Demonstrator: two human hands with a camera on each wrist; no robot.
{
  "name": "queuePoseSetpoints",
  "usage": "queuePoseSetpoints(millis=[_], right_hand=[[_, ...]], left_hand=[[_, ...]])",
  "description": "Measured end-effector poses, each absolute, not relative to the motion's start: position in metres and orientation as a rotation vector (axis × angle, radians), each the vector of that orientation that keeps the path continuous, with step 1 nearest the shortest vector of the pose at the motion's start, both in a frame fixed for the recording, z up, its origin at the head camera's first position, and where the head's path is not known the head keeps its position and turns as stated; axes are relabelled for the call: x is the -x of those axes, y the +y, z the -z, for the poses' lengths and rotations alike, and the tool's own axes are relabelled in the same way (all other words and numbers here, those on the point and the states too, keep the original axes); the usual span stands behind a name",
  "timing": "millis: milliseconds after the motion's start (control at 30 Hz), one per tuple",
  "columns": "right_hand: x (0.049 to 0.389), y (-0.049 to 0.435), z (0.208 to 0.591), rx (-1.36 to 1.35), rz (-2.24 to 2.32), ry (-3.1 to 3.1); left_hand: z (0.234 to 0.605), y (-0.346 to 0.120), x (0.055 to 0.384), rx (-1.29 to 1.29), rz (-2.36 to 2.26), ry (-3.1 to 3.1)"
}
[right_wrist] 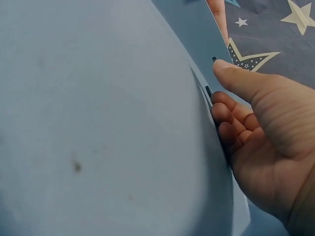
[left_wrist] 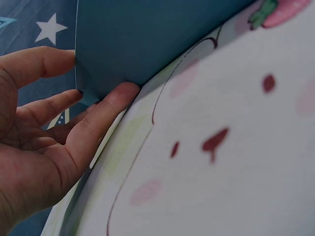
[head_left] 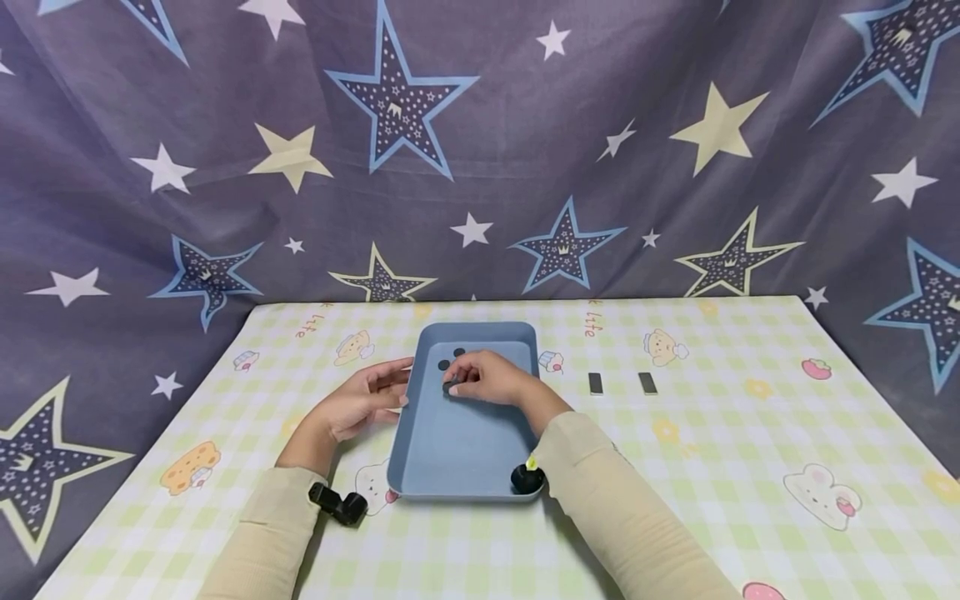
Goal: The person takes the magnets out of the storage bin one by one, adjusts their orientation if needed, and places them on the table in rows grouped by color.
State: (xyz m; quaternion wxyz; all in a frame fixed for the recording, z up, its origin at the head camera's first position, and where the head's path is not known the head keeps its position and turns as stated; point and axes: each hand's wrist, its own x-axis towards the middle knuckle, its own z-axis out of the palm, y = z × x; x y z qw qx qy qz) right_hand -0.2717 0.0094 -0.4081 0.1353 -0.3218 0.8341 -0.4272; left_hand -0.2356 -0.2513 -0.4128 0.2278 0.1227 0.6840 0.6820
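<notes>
A blue rectangular tray (head_left: 465, 450) lies lengthwise on the table. My left hand (head_left: 363, 400) rests against its left side wall; in the left wrist view the thumb and fingertips touch the outer wall with the fingers loosely extended. Inside the tray my right hand (head_left: 491, 379) reaches over the upper half, pinching a small black disc (head_left: 450, 388) at thumb and fingertips close over the tray floor. Beyond those fingers lie two more black discs, one (head_left: 460, 353) farther back and one (head_left: 444, 365) nearer. The right wrist view shows the curled fingers (right_wrist: 229, 120) low along the tray floor.
Two small dark rectangular pieces (head_left: 596, 383) (head_left: 647, 383) lie apart on the tablecloth (head_left: 720, 467), right of the tray. A star-patterned curtain (head_left: 480, 167) hangs behind the table. Black wrist cameras sit on both sleeves, the right one overlapping the tray's near right corner in the head view.
</notes>
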Motion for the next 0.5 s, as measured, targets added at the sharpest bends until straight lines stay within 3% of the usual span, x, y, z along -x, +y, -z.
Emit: queuePoseSetpoints(millis=[500], right_hand=[[0.2717,0.0077,0.4039,0.842,1.493,2.414]], left_hand=[[0.4123,-0.2509,0.2357,-0.340,-1.878,1.882]])
